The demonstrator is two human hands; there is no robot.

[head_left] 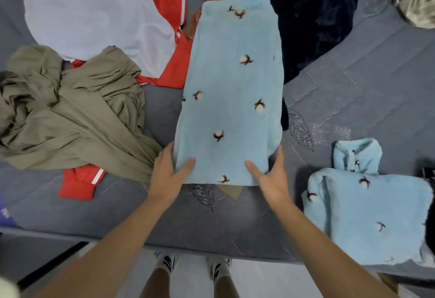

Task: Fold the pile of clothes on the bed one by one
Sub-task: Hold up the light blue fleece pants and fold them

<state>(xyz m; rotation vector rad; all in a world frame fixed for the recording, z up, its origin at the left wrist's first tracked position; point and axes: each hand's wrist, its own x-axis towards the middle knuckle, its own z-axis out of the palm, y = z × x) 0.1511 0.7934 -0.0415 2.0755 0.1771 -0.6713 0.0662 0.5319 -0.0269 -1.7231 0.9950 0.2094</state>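
The light blue fleece trousers [231,95] lie lengthwise on the bed [364,81], already folded into a long strip, waistband at the far end and cuffs nearest the person. The left hand [168,175] and right hand [270,177] pinch the two near corners, thumbs on top and fingers tucked under the edges. The fabric looks soft, thick and light, so it should flop and sag rather than slip; holding it at both corners seems the sensible place for carrying the near end over toward the waistband.

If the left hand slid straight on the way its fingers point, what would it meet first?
The left hand already grips the near left corner of the light blue fleece trousers. Straight on, it would likely keep running along them; depth is unclear.
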